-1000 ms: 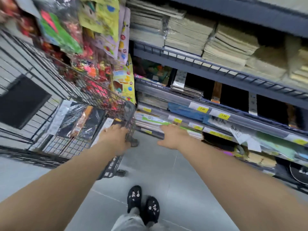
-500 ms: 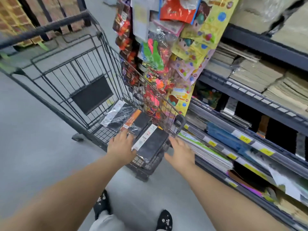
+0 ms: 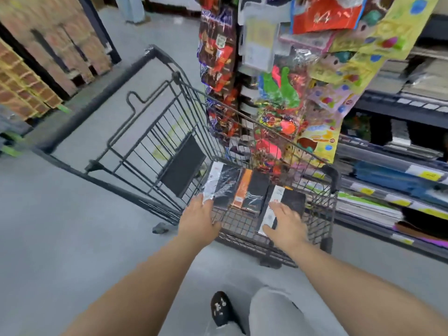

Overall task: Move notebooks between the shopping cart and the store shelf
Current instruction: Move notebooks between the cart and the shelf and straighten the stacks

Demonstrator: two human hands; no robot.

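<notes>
Bright, even store light, motion blur throughout, wide-angle bending at the edges.

No text can be read. The yellow price tags (image 3: 428, 175) on the shelf edge (image 3: 388, 163) at right carry dark marks too blurred to make out, and print on the hanging toy packets (image 3: 218, 52) is equally illegible.

Cart (image 3: 150, 151) mid-frame, three notebooks (image 3: 252, 190) side by side in its basket. Shelf (image 3: 397, 180) at right; hanging packets (image 3: 278, 98) between, upper centre.
</notes>
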